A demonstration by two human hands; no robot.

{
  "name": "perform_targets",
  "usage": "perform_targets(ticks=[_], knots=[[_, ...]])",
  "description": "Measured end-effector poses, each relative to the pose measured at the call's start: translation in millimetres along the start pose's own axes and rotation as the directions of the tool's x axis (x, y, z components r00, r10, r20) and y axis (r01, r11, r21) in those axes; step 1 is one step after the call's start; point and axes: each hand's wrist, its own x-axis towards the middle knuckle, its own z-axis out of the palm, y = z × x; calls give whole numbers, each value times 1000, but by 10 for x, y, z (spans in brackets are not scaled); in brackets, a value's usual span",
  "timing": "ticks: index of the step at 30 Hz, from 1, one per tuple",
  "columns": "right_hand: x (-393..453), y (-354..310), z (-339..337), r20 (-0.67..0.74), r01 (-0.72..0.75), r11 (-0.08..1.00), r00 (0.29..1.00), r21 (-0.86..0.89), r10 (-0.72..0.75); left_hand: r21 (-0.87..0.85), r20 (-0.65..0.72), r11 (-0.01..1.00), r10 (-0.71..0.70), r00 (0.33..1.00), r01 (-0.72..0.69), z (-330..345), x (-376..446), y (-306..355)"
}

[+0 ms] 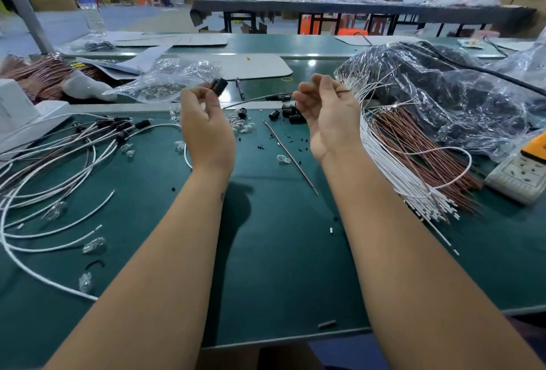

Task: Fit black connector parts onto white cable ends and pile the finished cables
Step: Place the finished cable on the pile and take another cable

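My left hand (204, 130) is raised above the green table and pinches a black connector part (218, 86) between thumb and fingertips. My right hand (328, 118) is raised beside it, palm toward me, fingers curled round a thin wire (342, 91) at the top of the bundle of white cables (393, 163) that fans down to the right. More black connector parts (291, 112) lie loose just beyond my hands. A pile of cables with black connectors fitted (118, 129) lies at the left.
Brown wires (419, 145) lie under the white bundle. Clear plastic bags (443, 98) sit at the right, another bag (165, 80) at the back left. A power strip (520, 174) is at the right edge. Small clear bulbs (94, 244) and a single brown wire (292, 160) are scattered on the mat.
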Motion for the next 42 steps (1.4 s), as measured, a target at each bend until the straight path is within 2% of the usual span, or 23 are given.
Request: perform_targets(ticks=[2, 5, 8, 11, 15, 17, 19, 22, 25, 35, 42], knots=[[24, 24, -28, -14, -61, 998, 998, 26, 62, 81, 8, 996, 33, 999, -34, 7, -10, 2], [47, 50, -55, -13, -102, 993, 995, 61, 103, 87, 212, 995, -56, 976, 38, 33, -50, -3], [54, 45, -116, 71, -220, 969, 974, 115, 213, 213, 290, 977, -81, 954, 18, 19, -50, -27], [13, 74, -98, 183, -327, 943, 925, -58, 332, 169, 298, 985, -79, 951, 29, 12, -38, -26], [-111, 215, 37, 275, -294, 903, 882, -312, 382, 116, 354, 993, -58, 933, 18, 55, -64, 7], [-147, 266, 65, 271, -253, 900, 893, -356, 359, 104, 377, 995, -44, 925, 5, 67, -72, 12], [-136, 278, 63, 213, -195, 913, 935, -357, 283, 113, 396, 994, -48, 917, 3, 55, -63, -3], [-64, 238, 17, 95, -136, 948, 981, -287, 169, 128, 402, 991, -81, 912, 31, 4, -23, -36], [-3, 193, -51, 26, -111, 965, 992, -236, 120, 88, 421, 993, -111, 900, 82, -46, 10, -49], [12, 192, -73, 81, 16, 957, 997, -291, 7, -25, 447, 997, -52, 893, 70, -61, 17, -63], [13, 202, -66, 79, 12, 965, 997, -261, 9, -42, 445, 996, -53, 894, 80, -70, 32, -89]])
